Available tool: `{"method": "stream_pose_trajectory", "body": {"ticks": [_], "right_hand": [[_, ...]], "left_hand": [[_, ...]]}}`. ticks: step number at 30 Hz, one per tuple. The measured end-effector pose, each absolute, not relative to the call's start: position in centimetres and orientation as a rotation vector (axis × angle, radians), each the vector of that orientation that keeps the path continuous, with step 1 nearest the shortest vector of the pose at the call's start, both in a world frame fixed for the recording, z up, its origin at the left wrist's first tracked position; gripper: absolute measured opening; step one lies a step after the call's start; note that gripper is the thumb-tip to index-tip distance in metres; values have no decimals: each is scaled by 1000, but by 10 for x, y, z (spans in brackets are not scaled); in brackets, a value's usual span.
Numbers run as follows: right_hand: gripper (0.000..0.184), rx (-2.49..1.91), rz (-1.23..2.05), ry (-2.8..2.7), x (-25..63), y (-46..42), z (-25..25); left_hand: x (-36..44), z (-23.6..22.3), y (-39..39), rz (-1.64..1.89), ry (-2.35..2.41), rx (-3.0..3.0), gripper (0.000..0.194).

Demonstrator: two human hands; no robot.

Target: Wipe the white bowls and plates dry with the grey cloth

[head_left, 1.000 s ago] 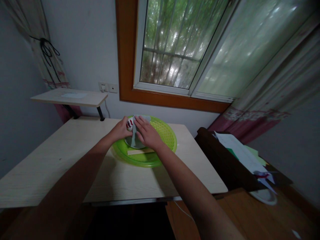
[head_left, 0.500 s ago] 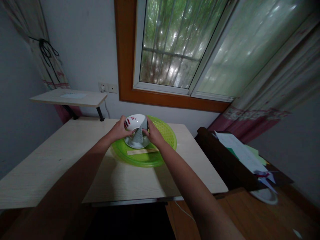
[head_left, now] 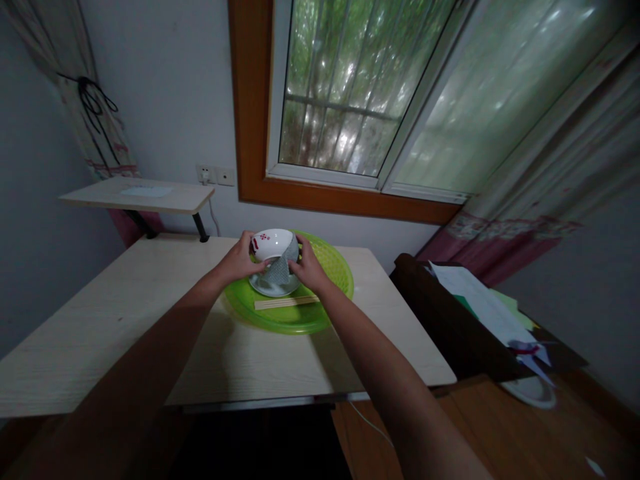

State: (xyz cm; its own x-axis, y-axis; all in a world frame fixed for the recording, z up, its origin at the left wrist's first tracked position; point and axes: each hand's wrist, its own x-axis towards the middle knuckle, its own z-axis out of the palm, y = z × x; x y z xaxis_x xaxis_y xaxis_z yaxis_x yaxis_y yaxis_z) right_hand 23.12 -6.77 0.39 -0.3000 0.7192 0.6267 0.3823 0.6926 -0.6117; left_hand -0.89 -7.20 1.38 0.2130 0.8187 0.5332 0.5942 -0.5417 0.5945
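A white bowl (head_left: 273, 244) with red patterns is tilted between my two hands, above a white plate (head_left: 274, 291). My left hand (head_left: 243, 259) grips the bowl's left side, fingers behind the rim and thumb in front. On the other side my right hand (head_left: 307, 267) pinches a grey cloth (head_left: 280, 269), which lies against the bowl's outer wall and hangs down in front. Both the plate and a pair of light wooden chopsticks (head_left: 285, 303) rest on a round green tray (head_left: 295, 328). Cloth and fingers hide part of the bowl's underside.
The tray stands on a pale wooden table (head_left: 270, 373) below a window. A small raised shelf (head_left: 140, 193) is at the table's back left. To the right, a dark brown piece of furniture (head_left: 445, 320) bears papers (head_left: 485, 313).
The bowl has shifted slightly right and turned a little in my hands. My right hand and the cloth have slid a bit along its right side. Tray, plate and chopsticks stay put.
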Motion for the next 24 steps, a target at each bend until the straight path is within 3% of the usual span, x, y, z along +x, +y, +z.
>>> {"method": "stream_pose_trajectory", "body": {"ticks": [10,24], "right_hand": [[72,-823,187,-2021,230,-77,14],[67,-819,139,-2085,232,-83,23]], "left_hand": [[-8,18,-72,1259,1211,2458,67],[-8,18,-73,1216,1424,2173,63]]}}
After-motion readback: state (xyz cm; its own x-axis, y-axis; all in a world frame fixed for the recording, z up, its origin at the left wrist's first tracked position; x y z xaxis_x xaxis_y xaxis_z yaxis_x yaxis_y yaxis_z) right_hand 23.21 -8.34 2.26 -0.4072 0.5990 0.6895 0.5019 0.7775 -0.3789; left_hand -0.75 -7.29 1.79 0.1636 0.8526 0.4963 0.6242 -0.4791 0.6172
